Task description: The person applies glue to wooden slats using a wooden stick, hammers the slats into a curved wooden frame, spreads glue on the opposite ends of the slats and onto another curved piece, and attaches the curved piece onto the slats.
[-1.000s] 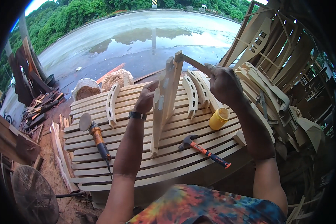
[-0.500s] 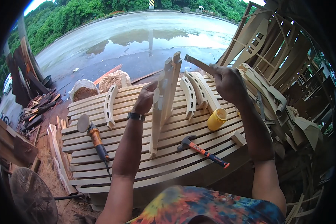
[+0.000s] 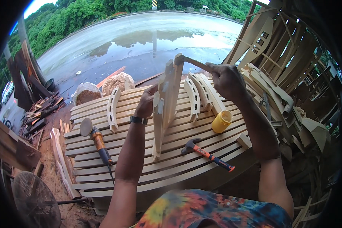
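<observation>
My left hand (image 3: pixel 146 103) is closed on the side of some pale wooden pieces (image 3: pixel 168 95), which stand on edge on the slatted wooden surface (image 3: pixel 136 173). Whitish smears show on their upper ends. In my right hand (image 3: pixel 228 81) is a thin wooden stick (image 3: pixel 195 63), its tip at the top of the far end of those pieces. Right of them lie curved slotted wooden pieces (image 3: pixel 193 99). A yellow jar (image 3: pixel 221 122), open at the top, stands below my right hand. Nearer to me rests a claw hammer (image 3: pixel 209 155) with an orange and black handle.
At the left of the slats lie an angle grinder (image 3: pixel 98 142) and another curved slotted piece (image 3: pixel 113 110). A small wood block (image 3: pixel 244 140) sits at the right edge. Stacked boards (image 3: pixel 281 57) lean at the right; a fan (image 3: pixel 36 199) stands lower left.
The stick's tip has come left and down, from just off the wooden pieces to their far top end. My right hand has shifted slightly left; my left hand keeps its grip.
</observation>
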Tool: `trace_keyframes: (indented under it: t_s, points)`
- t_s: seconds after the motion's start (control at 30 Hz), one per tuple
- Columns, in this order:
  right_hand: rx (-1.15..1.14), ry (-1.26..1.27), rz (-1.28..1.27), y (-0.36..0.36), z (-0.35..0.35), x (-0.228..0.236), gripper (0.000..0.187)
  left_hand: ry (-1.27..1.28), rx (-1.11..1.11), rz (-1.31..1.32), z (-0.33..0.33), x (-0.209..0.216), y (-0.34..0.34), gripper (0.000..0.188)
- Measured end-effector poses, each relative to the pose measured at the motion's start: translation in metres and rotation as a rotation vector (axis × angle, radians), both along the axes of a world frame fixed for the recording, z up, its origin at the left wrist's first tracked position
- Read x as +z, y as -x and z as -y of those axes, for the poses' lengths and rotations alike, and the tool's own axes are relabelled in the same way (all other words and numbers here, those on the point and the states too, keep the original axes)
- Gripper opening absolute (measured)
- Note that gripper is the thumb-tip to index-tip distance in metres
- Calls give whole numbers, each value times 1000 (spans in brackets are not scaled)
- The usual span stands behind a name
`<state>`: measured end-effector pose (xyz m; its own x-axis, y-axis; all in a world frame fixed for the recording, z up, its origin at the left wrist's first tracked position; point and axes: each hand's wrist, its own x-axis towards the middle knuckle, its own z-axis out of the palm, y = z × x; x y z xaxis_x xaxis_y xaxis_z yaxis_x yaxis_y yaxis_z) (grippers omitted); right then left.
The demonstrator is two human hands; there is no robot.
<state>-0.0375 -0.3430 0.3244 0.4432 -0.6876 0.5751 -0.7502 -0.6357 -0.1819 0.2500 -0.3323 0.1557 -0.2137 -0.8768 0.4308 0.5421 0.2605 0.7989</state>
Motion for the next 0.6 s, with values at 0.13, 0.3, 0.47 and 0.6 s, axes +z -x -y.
trace_keyframes:
  t_s: [0.13,0.3,0.47,0.6]
  points:
    - [69,134,-12,14,12,-13,30,39,-30,2,-4,10,5,46]
    - [139,304,-47,13,14,-11,29,5,9,73,-11,16,2,47]
    - [170,124,37,21,-1,9,28,55,13,60,1,1,-4,49]
    - [49,-24,51,20,-2,12,31,56,-24,27,2,1,-1,51]
